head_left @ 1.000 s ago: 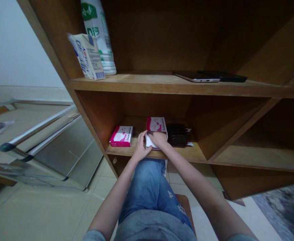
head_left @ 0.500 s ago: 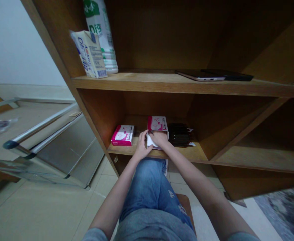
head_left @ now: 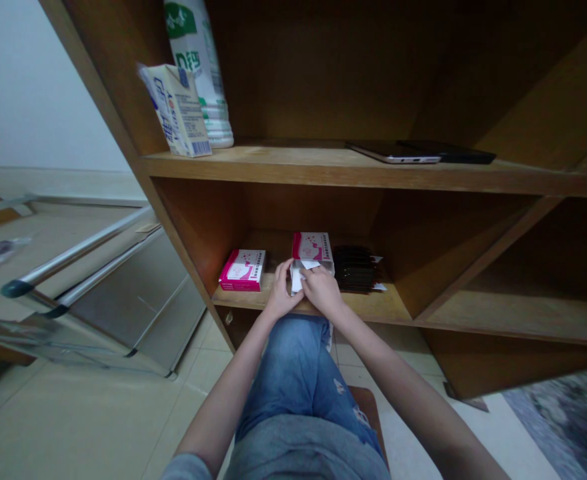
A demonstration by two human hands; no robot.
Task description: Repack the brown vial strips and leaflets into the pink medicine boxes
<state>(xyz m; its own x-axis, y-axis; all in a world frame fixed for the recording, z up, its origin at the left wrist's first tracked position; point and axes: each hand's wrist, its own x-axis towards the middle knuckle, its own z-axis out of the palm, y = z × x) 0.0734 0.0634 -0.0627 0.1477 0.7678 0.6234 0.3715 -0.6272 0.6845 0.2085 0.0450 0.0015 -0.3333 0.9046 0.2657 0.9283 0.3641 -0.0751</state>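
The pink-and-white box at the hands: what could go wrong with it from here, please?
The box lies close to the front edge of the lower shelf, so a pull might bring it off. The right hand, close to the dark stack, might knock that.

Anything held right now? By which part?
Can't tell for sure. Left hand touches the open pink box at its left front edge; right hand is against a white piece at its opening, grip hidden.

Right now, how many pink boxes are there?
2, on the lower shelf: the left box, and the open box at the left hand and right hand.
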